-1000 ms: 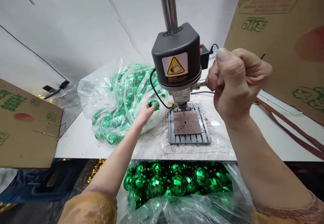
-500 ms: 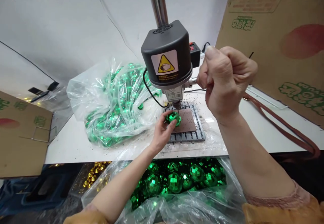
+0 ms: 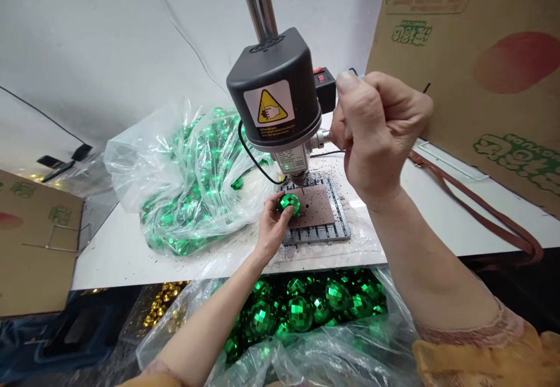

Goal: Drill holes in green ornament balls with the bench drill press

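Observation:
A shiny green faceted ball [image 3: 289,204] is held in my left hand [image 3: 273,223], thumb in front and fingers behind. The ball is at the left part of a brown board [image 3: 321,215], which lies on the slotted grey base [image 3: 341,232] of a small drill press [image 3: 271,92]. A dark hole shows in the board, right of the ball. The drill bit [image 3: 302,189] points down, just right of and above the ball. My right hand [image 3: 378,133] is closed in a fist around the drill press's feed handle [image 3: 322,136], most of which the fingers hide.
A clear bag of green balls [image 3: 196,182] lies left of the drill press. Below the table edge, another plastic bag holds several green balls [image 3: 300,314]. Dark chips are scattered over the base and white table [image 3: 114,258]. Cardboard boxes [image 3: 464,54] stand on both sides; a brown strap [image 3: 476,212] lies right.
My left hand has drawn the green ball left from under the drill bit, uncovering the hole in the board. My right hand stays on the handle. The view has shifted slightly.

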Tool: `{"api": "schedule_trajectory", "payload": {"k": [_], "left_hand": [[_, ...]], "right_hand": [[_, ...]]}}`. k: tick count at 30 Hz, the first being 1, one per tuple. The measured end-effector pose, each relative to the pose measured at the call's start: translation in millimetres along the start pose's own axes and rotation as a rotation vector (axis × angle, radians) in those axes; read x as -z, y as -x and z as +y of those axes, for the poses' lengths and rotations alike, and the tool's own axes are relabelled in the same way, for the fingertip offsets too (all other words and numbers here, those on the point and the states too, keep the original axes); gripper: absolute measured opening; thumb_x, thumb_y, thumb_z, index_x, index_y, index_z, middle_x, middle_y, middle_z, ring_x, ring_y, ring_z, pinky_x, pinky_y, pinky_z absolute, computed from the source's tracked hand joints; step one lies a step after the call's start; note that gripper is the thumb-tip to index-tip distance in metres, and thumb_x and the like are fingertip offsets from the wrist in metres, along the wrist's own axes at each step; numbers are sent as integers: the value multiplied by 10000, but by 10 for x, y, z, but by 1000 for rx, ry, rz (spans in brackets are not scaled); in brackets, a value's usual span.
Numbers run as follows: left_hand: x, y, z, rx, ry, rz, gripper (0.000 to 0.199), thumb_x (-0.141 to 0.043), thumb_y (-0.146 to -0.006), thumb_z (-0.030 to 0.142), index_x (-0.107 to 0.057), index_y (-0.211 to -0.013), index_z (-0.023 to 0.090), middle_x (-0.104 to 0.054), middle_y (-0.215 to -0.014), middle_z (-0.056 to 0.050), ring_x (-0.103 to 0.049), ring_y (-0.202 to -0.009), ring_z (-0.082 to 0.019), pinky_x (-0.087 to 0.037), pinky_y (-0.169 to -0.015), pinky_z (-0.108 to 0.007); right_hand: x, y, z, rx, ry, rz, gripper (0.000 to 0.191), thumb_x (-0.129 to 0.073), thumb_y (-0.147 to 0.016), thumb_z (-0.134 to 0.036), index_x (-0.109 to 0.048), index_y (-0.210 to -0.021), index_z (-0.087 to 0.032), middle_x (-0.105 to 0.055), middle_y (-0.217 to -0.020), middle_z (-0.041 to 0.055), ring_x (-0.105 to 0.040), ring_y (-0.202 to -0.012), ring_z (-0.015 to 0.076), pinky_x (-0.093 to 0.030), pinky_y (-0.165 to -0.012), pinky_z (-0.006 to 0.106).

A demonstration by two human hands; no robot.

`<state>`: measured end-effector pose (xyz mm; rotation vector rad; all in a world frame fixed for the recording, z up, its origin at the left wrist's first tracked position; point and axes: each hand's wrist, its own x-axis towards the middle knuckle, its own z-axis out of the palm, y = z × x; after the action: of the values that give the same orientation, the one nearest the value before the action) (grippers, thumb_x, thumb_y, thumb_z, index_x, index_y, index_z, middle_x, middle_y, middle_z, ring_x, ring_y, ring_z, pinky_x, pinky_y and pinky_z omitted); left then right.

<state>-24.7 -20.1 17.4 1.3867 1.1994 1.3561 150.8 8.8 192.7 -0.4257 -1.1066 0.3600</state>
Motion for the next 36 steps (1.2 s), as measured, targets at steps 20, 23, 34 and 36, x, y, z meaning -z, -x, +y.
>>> {"api": "schedule_trajectory", "payload": {"k": [20, 23, 34, 36], "left_hand": [[-171, -206, -243, -176, -109, -263, 539, -780, -800, 375, -535, -1251, 212, -579, -1335, -118, -555, -1266, -273, -420, -1127, -474], [-185, -171, -223, -159, -134, -251, 523, -770, -812, 365, -533, -1253, 212, -582, -1342, -117, -559, -1265, -274, -425, -1127, -482], [-275, -120, -173, -103, -66, -167, 538, -797, -787, 388, -528, -1216, 206, -639, -1267, -112, -639, -1141, -245, -519, -1011, -430], [-272, -121, -182, -102, -58, -169, 546, -801, -783, 389, -526, -1216, 202, -637, -1272, -118, -637, -1146, -248, -519, -1010, -434]], "right_hand": [[4, -134, 99, -70, 56, -69, 577, -574, -810, -633, -294, -547, -201, -315, -465, -41, -273, -440, 58, -252, -465, 283], [9, -134, 103, -66, 53, -78, 576, -573, -813, -629, -290, -549, -202, -310, -464, -41, -276, -439, 60, -247, -462, 286], [-5, -38, 35, -15, -11, -3, 518, -649, -860, -398, -345, -494, -191, -319, -457, -56, -269, -404, 40, -214, -443, 283], [8, 46, 29, -13, 10, 29, 505, -624, -888, -342, -347, -495, -188, -301, -472, -53, -275, -419, 44, -214, -462, 283]]}}
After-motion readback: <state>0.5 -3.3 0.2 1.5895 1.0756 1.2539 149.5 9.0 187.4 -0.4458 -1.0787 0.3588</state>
